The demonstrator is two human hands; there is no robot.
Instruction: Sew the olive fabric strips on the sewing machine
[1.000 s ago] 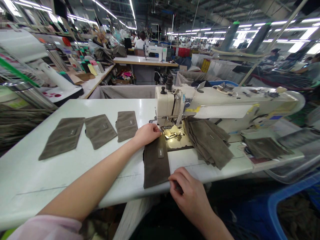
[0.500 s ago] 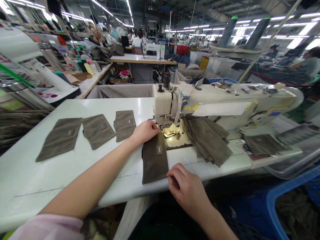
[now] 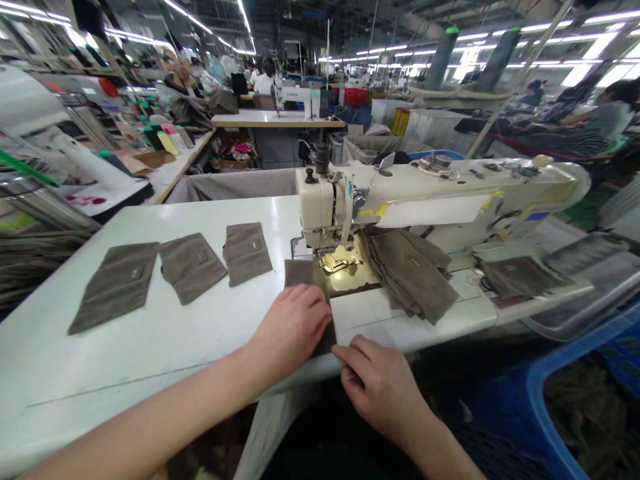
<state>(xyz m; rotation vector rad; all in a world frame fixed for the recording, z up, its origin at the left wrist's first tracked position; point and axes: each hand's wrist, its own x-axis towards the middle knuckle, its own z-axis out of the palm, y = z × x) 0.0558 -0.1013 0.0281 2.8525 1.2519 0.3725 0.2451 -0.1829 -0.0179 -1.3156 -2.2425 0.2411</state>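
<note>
A dark olive-brown fabric piece (image 3: pixel 300 272) lies lengthwise on the sewing table, its far end beside the needle area of the sewing machine (image 3: pixel 320 213). Across its middle rests my left hand (image 3: pixel 297 320), fingers curled together at the right edge of the cloth and covering the small label. My right hand (image 3: pixel 377 370) pinches the near right corner at the table's front edge. To the left, several similar labelled pieces (image 3: pixel 193 267) are laid out flat. A stack of the same fabric (image 3: pixel 410 273) sits right of the brass needle plate (image 3: pixel 345 267).
More brown fabric (image 3: pixel 520 275) lies at the table's right end. A blue plastic basket (image 3: pixel 537 393) holding cloth stands at lower right. Thread cones (image 3: pixel 160 137) stand on a neighbouring bench at left. Other people and another sewing machine (image 3: pixel 295 97) are farther back.
My left hand has moved from beside the needle down to the middle of the fabric piece, hiding its label. The right hand stays at the near corner. The view has shifted slightly.
</note>
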